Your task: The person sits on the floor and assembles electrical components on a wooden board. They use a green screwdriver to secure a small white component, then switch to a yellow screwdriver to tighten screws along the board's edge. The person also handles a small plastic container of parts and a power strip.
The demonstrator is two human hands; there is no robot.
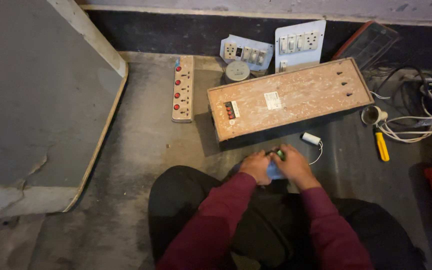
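Nearest us, our left hand point(256, 166) and right hand point(294, 165) meet over our lap, fingers curled shut around a small pale-blue object point(275, 171) with a green tip, just in front of the long wooden box point(286, 100) on the concrete floor point(141, 150). A white plug point(310, 138) lies just beside our right hand. Farther off, a power strip point(183, 89) lies left of the box; switch plates point(298, 44) lean at the floor's far edge, and a yellow screwdriver point(381, 146) lies right.

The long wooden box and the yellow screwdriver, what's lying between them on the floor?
In the head view, a small white lamp holder with thin white wires lies between the long wooden box and the yellow screwdriver.
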